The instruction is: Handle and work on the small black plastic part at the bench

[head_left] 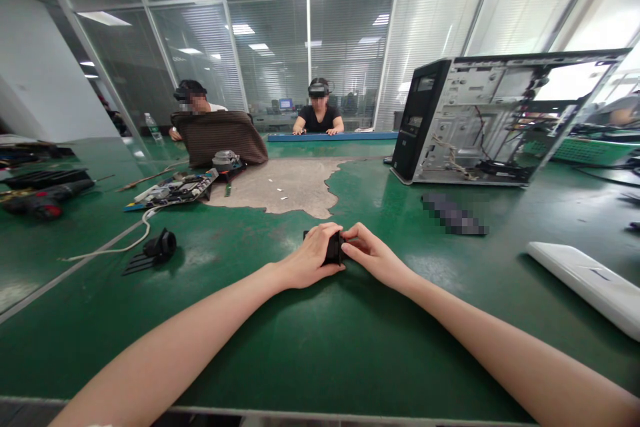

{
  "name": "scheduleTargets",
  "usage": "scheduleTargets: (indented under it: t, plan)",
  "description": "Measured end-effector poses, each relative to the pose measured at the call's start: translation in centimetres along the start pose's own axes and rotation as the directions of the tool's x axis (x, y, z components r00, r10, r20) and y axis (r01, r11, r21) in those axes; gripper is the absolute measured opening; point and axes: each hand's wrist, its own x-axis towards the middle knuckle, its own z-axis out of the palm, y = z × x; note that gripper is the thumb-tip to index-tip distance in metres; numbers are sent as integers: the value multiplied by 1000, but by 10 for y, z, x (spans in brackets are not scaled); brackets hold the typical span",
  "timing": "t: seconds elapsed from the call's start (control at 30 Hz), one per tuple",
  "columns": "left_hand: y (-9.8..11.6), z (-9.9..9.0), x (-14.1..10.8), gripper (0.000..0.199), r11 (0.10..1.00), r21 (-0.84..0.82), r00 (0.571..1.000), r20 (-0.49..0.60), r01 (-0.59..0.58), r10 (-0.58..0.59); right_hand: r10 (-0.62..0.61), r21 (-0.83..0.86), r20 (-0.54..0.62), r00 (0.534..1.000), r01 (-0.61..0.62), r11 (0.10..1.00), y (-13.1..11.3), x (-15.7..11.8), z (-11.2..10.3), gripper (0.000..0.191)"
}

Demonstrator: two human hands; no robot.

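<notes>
A small black box-shaped part (333, 250) is between my two hands, low over the green table; its exact kind does not show. My left hand (314, 255) curls around it from the left, fingers over the top and thumb along the near side. From the right, my right hand (370, 252) pinches its right edge between thumb and fingertips. Much of the part is hidden behind the left fingers. To the left lies another black plastic piece (160, 245) with a round end and flat slats, apart from both hands.
An opened computer case (465, 123) stands at the right, with a blurred dark object (453, 215) and a white slab (585, 283) nearer. A circuit board (173, 190) and cable (115, 250) lie left. Two people sit across the green table (310, 360); a brown-covered object (220, 137) stands before one.
</notes>
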Motion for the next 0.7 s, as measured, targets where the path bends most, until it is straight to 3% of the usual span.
scheduleTargets:
  t: [0.17, 0.27, 0.47, 0.7]
  plan:
    - [0, 0, 0, 64, 1000, 5, 1000, 2, 0, 0, 31, -6, -54, 998, -32, 999, 2, 3, 2, 21]
    - [0, 0, 1, 64, 1000, 14, 1000, 7, -2, 2, 59, -13, -23, 998, -60, 998, 2, 2, 1, 21]
    - [0, 0, 0, 64, 1000, -7, 1000, -4, -5, 5, -1, 16, 37, 999, 0, 1000, -2, -2, 0, 20]
    - [-1, 1, 0, 64, 1000, 1, 1000, -5, -1, 1, 11, -24, -54, 998, -12, 1000, 0, 2, 2, 19]
